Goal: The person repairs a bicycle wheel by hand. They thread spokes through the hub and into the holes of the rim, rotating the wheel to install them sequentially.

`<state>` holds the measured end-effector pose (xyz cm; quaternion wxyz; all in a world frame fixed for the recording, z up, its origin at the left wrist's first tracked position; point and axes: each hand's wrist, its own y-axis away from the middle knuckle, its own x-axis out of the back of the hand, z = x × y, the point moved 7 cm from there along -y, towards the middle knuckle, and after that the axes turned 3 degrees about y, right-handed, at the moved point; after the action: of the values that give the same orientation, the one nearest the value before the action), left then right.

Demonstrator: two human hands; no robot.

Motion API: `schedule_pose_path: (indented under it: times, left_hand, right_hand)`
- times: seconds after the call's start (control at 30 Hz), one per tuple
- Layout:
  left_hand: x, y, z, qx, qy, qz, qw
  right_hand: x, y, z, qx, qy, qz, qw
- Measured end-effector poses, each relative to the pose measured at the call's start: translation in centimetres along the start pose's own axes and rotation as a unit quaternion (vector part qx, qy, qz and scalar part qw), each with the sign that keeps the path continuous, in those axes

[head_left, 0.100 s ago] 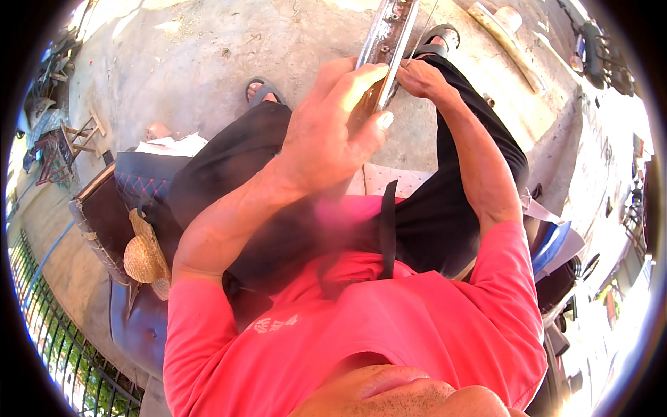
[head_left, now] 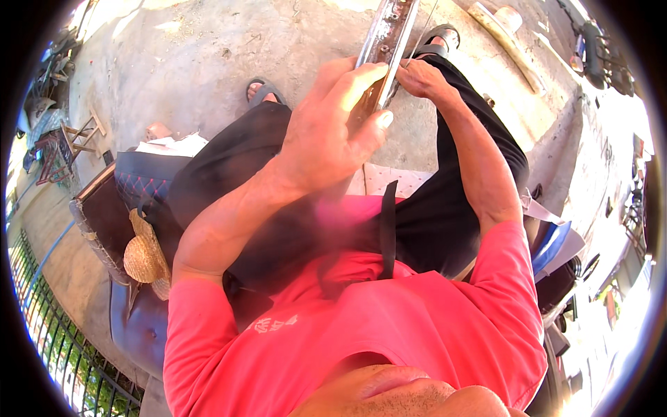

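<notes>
A long metal channel bar [head_left: 393,35], with small holes along its brownish inner face, slants up past the top edge of the picture. My left hand [head_left: 330,128] grips its near end, fingers around the side and thumb near the bottom corner. Just right of the bar, my right hand [head_left: 421,78] is closed with its fingertips pinched together. A thin dark wire-like strand [head_left: 429,24] runs from those fingertips up beside the bar; its kind is unclear. The bar partly hides what lies between the two hands.
I sit with legs apart in black trousers above a concrete floor [head_left: 208,76]. A straw hat [head_left: 144,258] and a dark quilted cushion [head_left: 142,174] lie on the left. A wooden piece [head_left: 508,47] rests beyond my right foot; a small wooden stool [head_left: 85,135] stands far left.
</notes>
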<state>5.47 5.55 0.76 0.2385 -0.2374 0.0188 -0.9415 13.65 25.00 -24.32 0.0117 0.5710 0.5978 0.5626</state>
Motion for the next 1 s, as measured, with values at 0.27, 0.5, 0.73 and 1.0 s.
schedule_pose_path:
  times: [0.27,0.5,0.73,1.0]
  left_hand:
    - [0.2,-0.1,-0.1,0.003,0.008,-0.002,1.000]
    - [0.7,-0.5,-0.5,0.020,0.004,0.003,1.000]
    - [0.5,-0.6,-0.4,0.015,0.004,0.001,1.000]
    - [1.0,-0.9,-0.7,-0.005,-0.010,0.022,1.000]
  right_hand:
    - [0.5,0.3,-0.5,0.027,-0.057,0.043,0.997]
    - [-0.9,-1.5,1.2,-0.031,-0.235,0.110,0.965]
    - [-2.4,-1.8,1.9,-0.085,-0.409,0.110,0.902]
    - [2.7,0.8,-1.3,-0.005,-0.525,0.240,0.817]
